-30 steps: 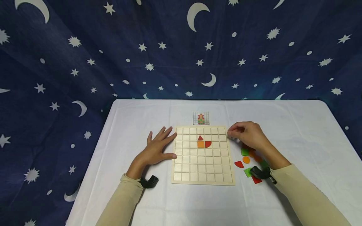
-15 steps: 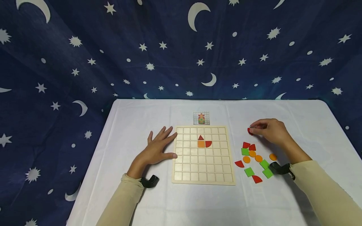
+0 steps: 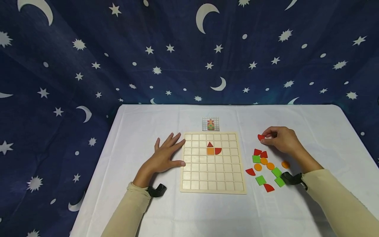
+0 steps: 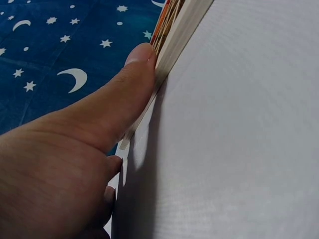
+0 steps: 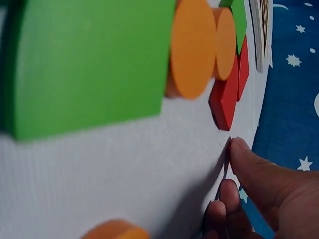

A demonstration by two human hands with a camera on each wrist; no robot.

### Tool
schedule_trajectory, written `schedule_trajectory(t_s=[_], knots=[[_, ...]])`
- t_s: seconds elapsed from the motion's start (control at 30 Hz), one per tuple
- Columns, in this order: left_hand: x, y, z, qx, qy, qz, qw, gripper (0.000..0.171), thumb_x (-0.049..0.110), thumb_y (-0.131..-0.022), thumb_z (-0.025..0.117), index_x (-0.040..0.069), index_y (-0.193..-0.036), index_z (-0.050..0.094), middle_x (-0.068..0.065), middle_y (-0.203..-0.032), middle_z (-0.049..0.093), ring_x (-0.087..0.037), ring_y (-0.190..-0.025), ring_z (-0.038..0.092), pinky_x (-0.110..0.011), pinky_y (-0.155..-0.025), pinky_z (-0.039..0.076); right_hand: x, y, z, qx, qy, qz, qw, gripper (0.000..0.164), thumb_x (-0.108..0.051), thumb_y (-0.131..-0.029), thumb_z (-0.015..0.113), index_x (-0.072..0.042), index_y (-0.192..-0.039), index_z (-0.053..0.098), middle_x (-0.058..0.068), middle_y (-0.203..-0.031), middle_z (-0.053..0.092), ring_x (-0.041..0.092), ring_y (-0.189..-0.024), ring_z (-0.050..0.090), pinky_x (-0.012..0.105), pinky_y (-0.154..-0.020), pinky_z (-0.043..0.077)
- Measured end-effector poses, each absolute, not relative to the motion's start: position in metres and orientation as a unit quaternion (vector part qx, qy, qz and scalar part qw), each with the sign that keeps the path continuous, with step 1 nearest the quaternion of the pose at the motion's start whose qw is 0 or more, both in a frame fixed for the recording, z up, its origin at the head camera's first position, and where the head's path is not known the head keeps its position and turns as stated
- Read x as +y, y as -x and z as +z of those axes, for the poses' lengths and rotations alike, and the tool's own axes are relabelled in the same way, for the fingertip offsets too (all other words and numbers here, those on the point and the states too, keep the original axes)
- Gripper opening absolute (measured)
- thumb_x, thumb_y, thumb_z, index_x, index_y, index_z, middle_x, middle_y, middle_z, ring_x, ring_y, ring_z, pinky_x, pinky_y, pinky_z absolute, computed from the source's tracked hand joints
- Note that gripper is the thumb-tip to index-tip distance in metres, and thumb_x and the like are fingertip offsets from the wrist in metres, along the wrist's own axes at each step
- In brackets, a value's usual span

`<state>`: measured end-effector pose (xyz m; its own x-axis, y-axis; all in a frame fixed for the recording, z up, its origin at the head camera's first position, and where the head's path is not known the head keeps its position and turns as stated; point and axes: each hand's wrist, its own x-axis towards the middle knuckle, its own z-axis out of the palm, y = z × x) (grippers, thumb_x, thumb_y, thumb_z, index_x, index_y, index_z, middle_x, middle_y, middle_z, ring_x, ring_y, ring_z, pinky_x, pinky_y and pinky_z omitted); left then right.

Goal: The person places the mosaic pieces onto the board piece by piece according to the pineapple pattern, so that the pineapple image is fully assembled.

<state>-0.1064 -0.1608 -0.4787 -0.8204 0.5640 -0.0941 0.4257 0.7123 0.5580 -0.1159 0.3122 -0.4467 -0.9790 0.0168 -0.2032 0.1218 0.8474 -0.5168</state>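
My left hand (image 3: 163, 158) lies spread at the left edge of a pale wooden grid board (image 3: 189, 185). In the left wrist view its thumb (image 4: 127, 92) rests along the board's side (image 4: 175, 46). On the board sit a red triangle (image 3: 210, 144), an orange square (image 3: 210, 151) below it and a red quarter-circle (image 3: 218, 151) to the square's right. Off the board's upper right, my right hand (image 3: 279, 139) pinches another red quarter-circle tile (image 3: 260, 137) between thumb and fingers; in the right wrist view that tile is mostly hidden.
Right of the board lie several loose tiles: green squares (image 3: 261, 180), orange circles (image 3: 258, 167) and red quarter-circles (image 3: 250, 171). A small pattern card (image 3: 210, 124) lies behind the board. The white table (image 3: 165, 214) ends at a dark blue curtain (image 3: 177, 39) with moons and stars.
My right hand has moved right from the board's edge to above the loose tiles. The red quarter-circle in its fingers has turned and shows more of its face. The left hand stays put.
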Motion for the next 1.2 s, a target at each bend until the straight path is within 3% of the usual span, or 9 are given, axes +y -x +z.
schedule_trajectory(t_s=[0.3, 0.6, 0.9, 1.2], knots=[[-0.16, 0.107, -0.48, 0.916, -0.273, 0.266, 0.127, 0.093, 0.054, -0.086, 0.077, 0.023, -0.161, 0.033, -0.004, -0.173, 0.016, -0.032, -0.161, 0.004, -0.073, -0.117, -0.009, 0.303, 0.109, -0.444, 0.949, -0.018, -0.307, 0.071, 0.011, -0.014, -0.086, 0.082, -0.011, -0.09, 0.072, 0.006, -0.08, 0.068, 0.024, -0.079, 0.056, 0.031, -0.066, 0.045], [-0.16, 0.106, -0.48, 0.916, -0.274, 0.265, 0.129, 0.093, 0.054, -0.086, 0.077, 0.022, -0.162, 0.032, -0.005, -0.173, 0.016, -0.033, -0.161, 0.004, -0.073, -0.117, -0.009, 0.273, 0.104, -0.438, 0.903, -0.049, -0.395, 0.161, 0.028, -0.028, -0.092, 0.077, -0.013, -0.114, 0.074, 0.008, -0.094, 0.07, 0.024, -0.08, 0.06, 0.028, -0.063, 0.051], [-0.161, 0.106, -0.478, 0.916, -0.273, 0.266, 0.127, 0.093, 0.053, -0.086, 0.078, 0.022, -0.162, 0.033, -0.005, -0.173, 0.016, -0.033, -0.161, 0.005, -0.073, -0.117, -0.009, 0.225, 0.1, -0.441, 0.844, -0.01, -0.489, 0.22, 0.019, -0.013, -0.095, 0.07, -0.007, -0.113, 0.074, 0.01, -0.098, 0.072, 0.021, -0.085, 0.064, 0.026, -0.073, 0.057], [-0.161, 0.106, -0.479, 0.917, -0.271, 0.265, 0.126, 0.094, 0.054, -0.085, 0.078, 0.023, -0.162, 0.033, -0.004, -0.173, 0.016, -0.032, -0.161, 0.004, -0.073, -0.117, -0.009, 0.19, 0.102, -0.444, 0.818, 0.013, -0.522, 0.24, 0.016, -0.014, -0.09, 0.076, -0.008, -0.104, 0.075, 0.009, -0.091, 0.072, 0.021, -0.083, 0.068, 0.029, -0.076, 0.056]])
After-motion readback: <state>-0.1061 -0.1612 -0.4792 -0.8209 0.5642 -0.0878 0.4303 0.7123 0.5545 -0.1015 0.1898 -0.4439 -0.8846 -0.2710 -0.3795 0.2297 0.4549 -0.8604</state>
